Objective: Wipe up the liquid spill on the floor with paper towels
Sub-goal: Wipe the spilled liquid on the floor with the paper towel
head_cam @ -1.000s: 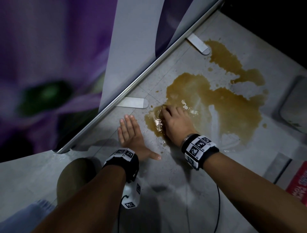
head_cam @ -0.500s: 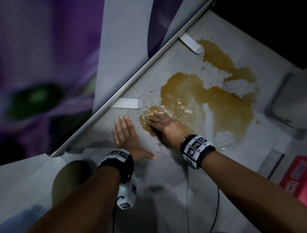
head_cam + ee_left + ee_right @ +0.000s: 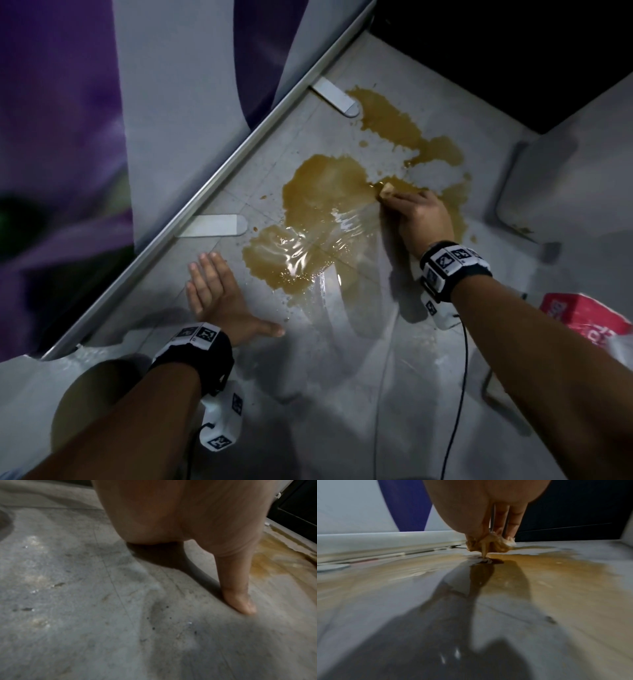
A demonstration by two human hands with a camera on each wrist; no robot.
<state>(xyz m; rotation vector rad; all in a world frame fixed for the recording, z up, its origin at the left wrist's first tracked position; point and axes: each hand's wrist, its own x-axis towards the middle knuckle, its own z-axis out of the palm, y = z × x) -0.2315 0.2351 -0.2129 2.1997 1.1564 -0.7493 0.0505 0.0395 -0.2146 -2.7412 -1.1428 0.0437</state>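
Note:
A brown liquid spill (image 3: 325, 192) spreads over the grey floor, with wet streaks (image 3: 308, 246) across its near part. My right hand (image 3: 416, 216) grips a soaked, brown-stained wad of paper towel (image 3: 387, 190) in the middle of the spill. From the right wrist view the wad (image 3: 489, 545) hangs just above the puddle (image 3: 539, 566) and drips into it. My left hand (image 3: 214, 291) lies flat on dry floor left of the spill, fingers straight; its thumb (image 3: 240, 596) touches the floor.
A metal rail (image 3: 219, 178) with two flat feet (image 3: 212, 226) runs diagonally along the spill's left side, under a purple and white panel. A grey box (image 3: 565, 178) stands at the right. A red and white package (image 3: 582, 318) lies by my right forearm.
My right hand has swept the towel wad from the spill's near left edge up and to the right, to its middle, leaving wet streaks behind. The left hand has stayed in place.

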